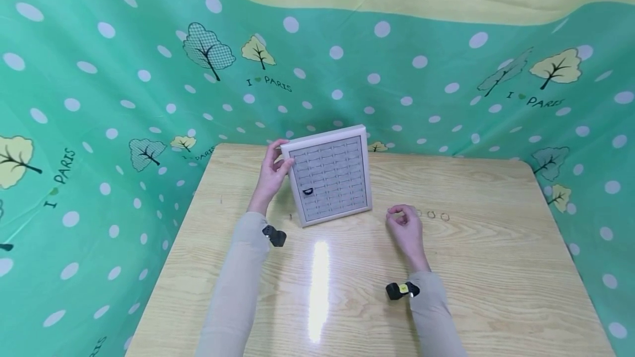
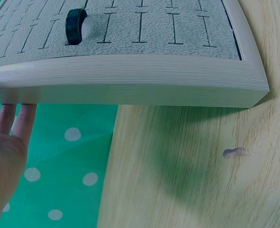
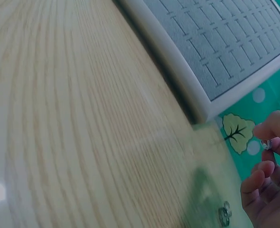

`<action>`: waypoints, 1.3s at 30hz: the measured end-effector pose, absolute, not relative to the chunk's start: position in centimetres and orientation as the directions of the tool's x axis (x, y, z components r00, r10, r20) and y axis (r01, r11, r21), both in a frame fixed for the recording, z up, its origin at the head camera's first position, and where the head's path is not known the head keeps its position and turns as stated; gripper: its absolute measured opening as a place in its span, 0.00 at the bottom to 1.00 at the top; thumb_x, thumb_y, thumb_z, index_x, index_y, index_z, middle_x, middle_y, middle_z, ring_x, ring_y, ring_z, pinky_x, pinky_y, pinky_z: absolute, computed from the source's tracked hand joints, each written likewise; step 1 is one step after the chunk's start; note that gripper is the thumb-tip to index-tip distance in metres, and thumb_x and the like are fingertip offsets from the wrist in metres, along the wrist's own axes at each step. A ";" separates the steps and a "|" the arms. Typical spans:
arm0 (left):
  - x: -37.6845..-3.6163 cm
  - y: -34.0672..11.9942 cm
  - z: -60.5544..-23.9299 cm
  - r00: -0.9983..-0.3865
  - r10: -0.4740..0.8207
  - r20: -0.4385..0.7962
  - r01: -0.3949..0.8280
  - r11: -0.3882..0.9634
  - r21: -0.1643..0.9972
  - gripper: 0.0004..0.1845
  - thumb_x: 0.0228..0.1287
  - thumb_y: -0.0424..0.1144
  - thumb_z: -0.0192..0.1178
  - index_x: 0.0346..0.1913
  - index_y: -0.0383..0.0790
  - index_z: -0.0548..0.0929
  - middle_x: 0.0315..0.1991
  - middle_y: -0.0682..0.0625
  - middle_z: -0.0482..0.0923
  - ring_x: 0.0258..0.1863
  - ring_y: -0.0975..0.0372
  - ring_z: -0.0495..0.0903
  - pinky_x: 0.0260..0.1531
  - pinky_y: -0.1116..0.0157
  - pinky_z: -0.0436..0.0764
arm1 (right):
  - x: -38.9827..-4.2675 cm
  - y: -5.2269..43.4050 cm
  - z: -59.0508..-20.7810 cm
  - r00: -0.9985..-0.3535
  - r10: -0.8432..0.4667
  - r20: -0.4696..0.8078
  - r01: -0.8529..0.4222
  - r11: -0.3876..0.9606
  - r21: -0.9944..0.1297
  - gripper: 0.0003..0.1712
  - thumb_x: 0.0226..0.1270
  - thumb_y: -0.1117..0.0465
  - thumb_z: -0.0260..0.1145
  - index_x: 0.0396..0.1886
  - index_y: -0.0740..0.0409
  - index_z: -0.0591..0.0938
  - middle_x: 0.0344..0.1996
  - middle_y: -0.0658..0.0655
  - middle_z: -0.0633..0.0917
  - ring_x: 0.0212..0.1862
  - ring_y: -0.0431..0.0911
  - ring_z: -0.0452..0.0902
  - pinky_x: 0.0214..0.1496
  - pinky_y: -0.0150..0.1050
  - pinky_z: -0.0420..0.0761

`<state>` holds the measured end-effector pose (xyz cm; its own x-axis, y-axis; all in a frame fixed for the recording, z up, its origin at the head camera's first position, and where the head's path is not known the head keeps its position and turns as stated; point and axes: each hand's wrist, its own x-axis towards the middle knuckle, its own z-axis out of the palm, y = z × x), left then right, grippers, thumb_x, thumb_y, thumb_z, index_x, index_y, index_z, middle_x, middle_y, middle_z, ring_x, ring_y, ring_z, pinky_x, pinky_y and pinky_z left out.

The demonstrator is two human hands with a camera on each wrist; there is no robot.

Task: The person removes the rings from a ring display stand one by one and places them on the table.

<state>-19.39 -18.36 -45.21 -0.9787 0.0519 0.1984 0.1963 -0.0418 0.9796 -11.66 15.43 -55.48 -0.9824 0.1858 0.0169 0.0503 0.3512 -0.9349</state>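
On the light wooden bench (image 1: 496,269), near its far edge, our left hand (image 1: 272,172) grips the tilted pale-framed grey slotted ring tray (image 1: 331,178), one dark ring (image 1: 308,191) seated. Our right hand (image 1: 407,227) pinches a small silver ring (image 3: 266,144); three thin rings (image 1: 431,215) wait beside it.

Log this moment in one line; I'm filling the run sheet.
left hand: holds tilted grey slotted ring tray | right hand: pinches small silver ring | black ring: slotted
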 end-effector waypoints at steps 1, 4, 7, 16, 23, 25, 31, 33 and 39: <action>-19.4 -18.4 -45.2 -0.979 0.052 0.199 0.197 -0.041 0.979 0.26 0.67 0.24 0.55 0.66 0.34 0.62 0.51 0.43 0.72 0.41 0.55 0.79 0.36 0.66 0.81 | -11.6 15.7 -55.5 -0.982 0.188 0.021 0.047 0.349 -0.936 0.07 0.59 0.71 0.66 0.37 0.65 0.81 0.44 0.58 0.75 0.33 0.46 0.69 0.33 0.28 0.71; -19.4 -18.4 -45.2 -0.977 0.052 0.209 0.207 -0.038 0.978 0.26 0.67 0.23 0.54 0.66 0.34 0.61 0.51 0.43 0.72 0.41 0.54 0.79 0.37 0.66 0.81 | -11.5 16.3 -55.7 -0.981 0.193 0.017 0.056 0.364 -0.930 0.07 0.59 0.70 0.66 0.38 0.64 0.81 0.44 0.58 0.74 0.33 0.45 0.69 0.33 0.28 0.71; -19.3 -18.3 -45.2 -0.976 0.049 0.213 0.211 -0.038 0.977 0.26 0.67 0.23 0.54 0.65 0.33 0.61 0.50 0.45 0.72 0.41 0.53 0.79 0.37 0.67 0.81 | -11.4 16.9 -55.8 -0.979 0.204 0.007 0.070 0.369 -0.927 0.07 0.60 0.70 0.66 0.39 0.64 0.81 0.45 0.58 0.74 0.33 0.45 0.70 0.32 0.27 0.72; -19.4 -18.2 -45.2 -0.975 0.048 0.218 0.216 -0.039 0.976 0.25 0.67 0.23 0.54 0.65 0.33 0.61 0.49 0.46 0.72 0.41 0.55 0.79 0.36 0.67 0.81 | -11.1 19.0 -56.5 -0.972 0.231 0.042 0.060 0.418 -0.906 0.07 0.60 0.70 0.66 0.38 0.65 0.81 0.42 0.58 0.75 0.31 0.43 0.69 0.29 0.25 0.69; -19.4 -18.3 -45.2 -0.976 0.052 0.211 0.209 -0.030 0.977 0.25 0.68 0.24 0.54 0.65 0.33 0.61 0.50 0.46 0.73 0.41 0.55 0.79 0.36 0.67 0.81 | -10.8 20.4 -56.9 -0.970 0.237 0.063 0.053 0.452 -0.891 0.07 0.60 0.70 0.67 0.38 0.66 0.81 0.41 0.59 0.75 0.30 0.42 0.68 0.29 0.24 0.68; -19.3 -18.2 -45.2 -0.977 0.050 0.209 0.208 -0.021 0.978 0.25 0.68 0.23 0.54 0.65 0.33 0.61 0.50 0.45 0.73 0.41 0.56 0.79 0.36 0.67 0.81 | -10.8 20.6 -57.1 -0.969 0.242 0.057 0.063 0.461 -0.885 0.06 0.61 0.69 0.67 0.38 0.65 0.81 0.42 0.59 0.75 0.31 0.42 0.68 0.30 0.25 0.69; -19.2 -18.2 -44.9 -0.978 0.044 0.206 0.206 -0.005 0.979 0.25 0.68 0.23 0.54 0.65 0.33 0.61 0.51 0.44 0.73 0.41 0.57 0.79 0.38 0.66 0.81 | -10.7 21.2 -57.8 -0.972 0.232 0.039 0.082 0.491 -0.867 0.07 0.62 0.69 0.66 0.39 0.66 0.81 0.40 0.59 0.73 0.30 0.42 0.67 0.29 0.26 0.67; -19.2 -18.2 -44.9 -0.977 0.045 0.209 0.209 -0.002 0.978 0.25 0.68 0.23 0.54 0.65 0.32 0.61 0.51 0.44 0.73 0.41 0.57 0.79 0.37 0.66 0.81 | -10.7 21.4 -58.0 -0.974 0.225 0.039 0.080 0.500 -0.863 0.06 0.62 0.70 0.65 0.39 0.67 0.80 0.39 0.60 0.73 0.29 0.40 0.66 0.29 0.26 0.67; -19.5 -18.3 -45.5 -0.980 0.045 0.195 0.195 -0.012 0.981 0.25 0.67 0.23 0.53 0.65 0.33 0.61 0.50 0.46 0.73 0.39 0.58 0.80 0.36 0.67 0.81 | -10.6 21.8 -58.1 -0.974 0.216 0.063 0.063 0.532 -0.844 0.05 0.62 0.71 0.65 0.38 0.68 0.81 0.40 0.61 0.74 0.29 0.40 0.67 0.28 0.24 0.66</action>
<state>-19.55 -18.34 -45.47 -0.9798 0.0445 0.1950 0.1946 -0.0121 0.9808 -10.57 21.83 -58.09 -0.9742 0.2164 0.0635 0.0633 0.5325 -0.8441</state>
